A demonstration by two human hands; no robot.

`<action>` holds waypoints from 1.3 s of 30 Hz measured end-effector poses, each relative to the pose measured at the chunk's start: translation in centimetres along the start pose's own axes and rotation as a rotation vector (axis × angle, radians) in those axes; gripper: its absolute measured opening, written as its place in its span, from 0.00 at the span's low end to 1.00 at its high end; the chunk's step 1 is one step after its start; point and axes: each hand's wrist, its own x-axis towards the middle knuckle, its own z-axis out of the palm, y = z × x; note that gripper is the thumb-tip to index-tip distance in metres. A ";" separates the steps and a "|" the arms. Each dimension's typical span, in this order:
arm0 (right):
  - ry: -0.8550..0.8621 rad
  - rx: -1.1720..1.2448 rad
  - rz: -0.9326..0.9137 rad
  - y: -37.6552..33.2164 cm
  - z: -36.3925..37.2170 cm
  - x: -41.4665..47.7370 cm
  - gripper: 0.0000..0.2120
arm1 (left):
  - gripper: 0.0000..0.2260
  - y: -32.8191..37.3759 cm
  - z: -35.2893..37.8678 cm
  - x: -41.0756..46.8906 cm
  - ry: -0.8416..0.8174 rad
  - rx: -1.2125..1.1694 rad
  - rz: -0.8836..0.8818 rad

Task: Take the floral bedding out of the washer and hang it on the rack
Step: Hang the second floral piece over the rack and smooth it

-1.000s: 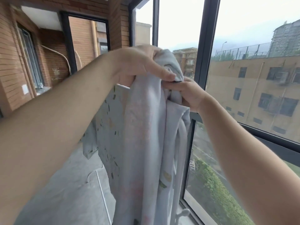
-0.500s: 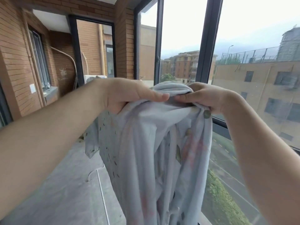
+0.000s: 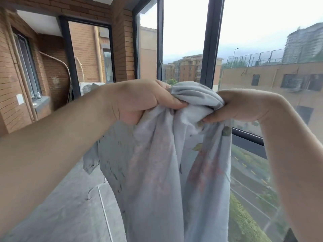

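The floral bedding [image 3: 157,172] is pale grey-blue cloth with faint pink flowers and green leaves. It hangs in long folds from my two hands, held up in front of a tall window. My left hand [image 3: 139,100] grips the bunched top edge from the left, fingers curled round the cloth. My right hand [image 3: 237,105] pinches the same bunch from the right, thumb underneath. The two hands are close together. The cloth's lower end runs out of view at the bottom. No washer or rack shows.
Dark window frames [image 3: 211,49] stand right behind the cloth. A brick wall [image 3: 10,84] and a dark-framed doorway [image 3: 70,58] are at the left, with an air-conditioner unit [image 3: 87,87] beyond. Grey floor [image 3: 70,206] with a thin white rod lies below.
My hands have come down from above eye level to chest height and drawn a little apart. The bedding's top bunch has spread between them.
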 end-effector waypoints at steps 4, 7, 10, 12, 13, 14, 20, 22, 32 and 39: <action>-0.066 0.726 -0.084 3.0 1.5 0.1 0.34 | 0.16 0.6 0.4 0.7 0.033 0.003 -0.006; -0.189 0.801 -0.117 4.1 1.6 0.1 0.26 | 0.23 0.7 -0.3 0.5 -0.039 0.129 -0.092; -0.338 0.613 -0.024 4.7 0.9 -0.5 0.28 | 0.23 -0.2 -0.7 0.4 -0.091 0.194 -0.157; -0.343 0.525 0.013 4.7 0.4 -0.6 0.26 | 0.22 -1.0 -1.0 0.5 -0.097 0.170 -0.159; -0.339 0.489 0.015 4.6 0.2 -0.6 0.24 | 0.21 -1.4 -1.2 0.5 -0.098 0.143 -0.153; -0.313 0.446 0.016 4.4 -0.1 -0.6 0.22 | 0.21 -1.7 -1.3 0.5 -0.102 0.116 -0.140; -0.015 0.727 -0.060 3.6 0.0 1.2 0.25 | 0.21 -2.7 -1.3 0.3 0.057 0.106 -0.033; 0.121 0.832 -0.098 2.6 0.6 2.7 0.28 | 0.22 -3.0 -2.3 0.6 0.185 0.082 0.024; 0.160 0.902 0.151 1.5 6.4 11.7 0.22 | 0.24 -8.7 -7.4 1.4 0.300 -0.306 0.072; 0.490 0.255 0.280 2.7 8.0 13.2 0.14 | 0.15 -10.1 -8.6 1.9 0.354 -0.435 0.061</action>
